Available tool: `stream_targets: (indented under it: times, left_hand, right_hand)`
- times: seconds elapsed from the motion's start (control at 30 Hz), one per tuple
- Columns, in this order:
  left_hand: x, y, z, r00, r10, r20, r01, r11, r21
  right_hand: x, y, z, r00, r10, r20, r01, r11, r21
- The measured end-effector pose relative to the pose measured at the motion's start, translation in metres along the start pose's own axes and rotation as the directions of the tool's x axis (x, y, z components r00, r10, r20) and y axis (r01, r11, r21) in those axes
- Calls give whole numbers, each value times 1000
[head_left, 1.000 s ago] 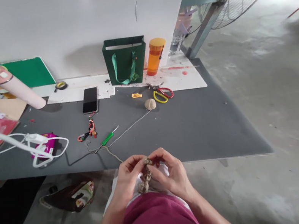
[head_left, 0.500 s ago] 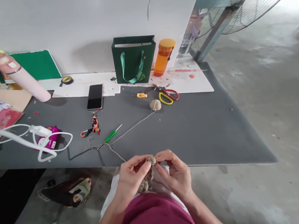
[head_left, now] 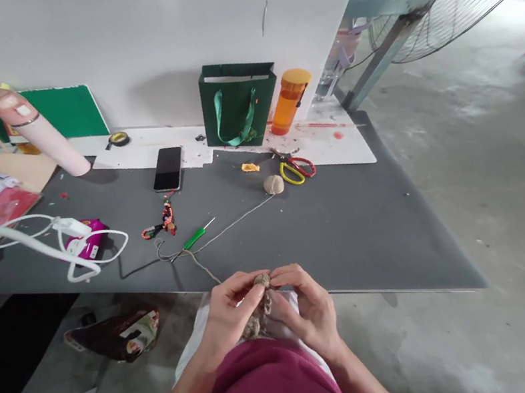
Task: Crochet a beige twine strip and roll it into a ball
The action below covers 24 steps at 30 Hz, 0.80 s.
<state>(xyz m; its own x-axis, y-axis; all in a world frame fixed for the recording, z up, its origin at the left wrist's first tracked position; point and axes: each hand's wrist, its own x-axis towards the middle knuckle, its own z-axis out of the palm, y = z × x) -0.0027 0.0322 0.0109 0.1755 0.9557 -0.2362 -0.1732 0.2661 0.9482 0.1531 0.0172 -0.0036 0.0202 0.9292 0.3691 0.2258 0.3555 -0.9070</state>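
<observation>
A beige-brown crocheted piece (head_left: 252, 328) of knobbly yarn hangs in front of my lap, its upper end between my hands. My left hand (head_left: 229, 311) is closed on that upper end, thumb and forefinger pinching it. My right hand (head_left: 310, 310) has its fingertips at the right side of the same end, with the thumb lower down and blurred. A strand of yarn (head_left: 204, 268) runs from behind my left hand to a loose loop on the table. Beside the loop lies a green-handled crochet hook (head_left: 195, 238). Farther back sits a beige yarn ball (head_left: 273, 185).
On the grey table (head_left: 349, 228) lie red-and-yellow scissors (head_left: 295, 169), a phone (head_left: 168, 169) with a beaded strap (head_left: 165, 222), and a purple socket block (head_left: 90, 239) with white cable. Behind stand a green paper bag (head_left: 240, 109), an orange bottle (head_left: 289, 102) and a pink flask (head_left: 41, 134).
My right thumb has dropped away from the forefinger. The held end of the crocheted piece has turned and shifted slightly left. My left hand keeps its pinch.
</observation>
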Motion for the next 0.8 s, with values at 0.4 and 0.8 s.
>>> stream_targets:
  times: [0.4,0.8]
  left_hand:
    - [-4,6,-4,994,7,109,-29,980,198]
    - [-8,12,3,991,131,29,-134,948,290]
  right_hand:
    - [1,10,2,917,382,112,-391,813,432]
    - [-5,11,1,977,212,-22,-208,969,131]
